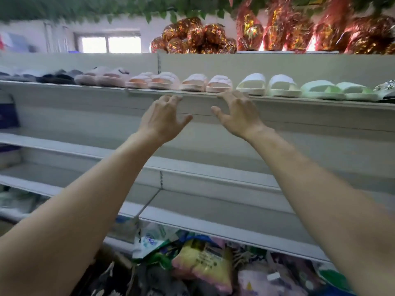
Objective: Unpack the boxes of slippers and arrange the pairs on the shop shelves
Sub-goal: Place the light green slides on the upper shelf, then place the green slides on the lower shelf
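A row of slipper pairs stands on the top shelf (192, 94). From left come dark and grey pairs, pink pairs, a pale pink pair (206, 83), a white pair (266, 84), then a light green pair (335, 90). My left hand (163, 118) and my right hand (236, 113) are raised side by side just below the pale pink pair. Both have spread, relaxed fingers and hold nothing. The fingertips reach the shelf's front edge.
Two bare white shelves (213, 174) run below the top one. Bagged slippers in plastic wrap (201, 263) are piled at the bottom. Red-gold foil bundles (196, 39) sit above the shelving. A jewelled slipper (386, 90) is at the far right.
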Demonstrator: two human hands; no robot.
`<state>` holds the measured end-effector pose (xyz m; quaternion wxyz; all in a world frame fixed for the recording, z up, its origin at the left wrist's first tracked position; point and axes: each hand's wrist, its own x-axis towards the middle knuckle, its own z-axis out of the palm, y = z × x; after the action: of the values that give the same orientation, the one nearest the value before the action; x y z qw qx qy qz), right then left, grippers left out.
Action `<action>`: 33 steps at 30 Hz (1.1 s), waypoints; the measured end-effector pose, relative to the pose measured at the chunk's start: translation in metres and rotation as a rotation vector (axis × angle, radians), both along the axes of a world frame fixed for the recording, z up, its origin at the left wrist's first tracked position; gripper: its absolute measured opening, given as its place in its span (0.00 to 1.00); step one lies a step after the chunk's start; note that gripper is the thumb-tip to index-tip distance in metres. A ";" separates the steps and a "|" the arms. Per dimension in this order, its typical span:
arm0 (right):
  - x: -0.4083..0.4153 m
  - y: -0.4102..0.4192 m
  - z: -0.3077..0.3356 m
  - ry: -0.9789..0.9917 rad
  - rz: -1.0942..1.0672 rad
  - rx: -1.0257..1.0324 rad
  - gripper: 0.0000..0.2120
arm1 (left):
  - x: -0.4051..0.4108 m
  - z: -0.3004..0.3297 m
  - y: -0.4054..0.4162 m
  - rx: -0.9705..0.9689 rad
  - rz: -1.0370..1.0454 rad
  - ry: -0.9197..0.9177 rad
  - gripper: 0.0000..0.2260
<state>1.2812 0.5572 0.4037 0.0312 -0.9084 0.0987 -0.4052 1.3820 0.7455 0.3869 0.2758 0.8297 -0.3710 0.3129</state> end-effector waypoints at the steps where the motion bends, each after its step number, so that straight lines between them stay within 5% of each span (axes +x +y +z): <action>1: 0.011 0.028 -0.009 -0.008 0.039 0.000 0.24 | 0.007 -0.008 0.030 0.009 0.023 0.009 0.29; 17: 0.179 0.349 -0.141 0.147 0.465 0.065 0.25 | 0.097 -0.124 0.388 0.033 0.373 0.077 0.27; 33: 0.466 0.614 -0.162 0.290 0.690 0.125 0.28 | 0.338 -0.143 0.640 0.093 0.590 0.216 0.27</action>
<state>1.7469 1.1715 0.2413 0.2068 -0.9325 -0.1851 -0.2313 1.7200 1.3857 0.2442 0.1728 0.9416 -0.0968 0.2722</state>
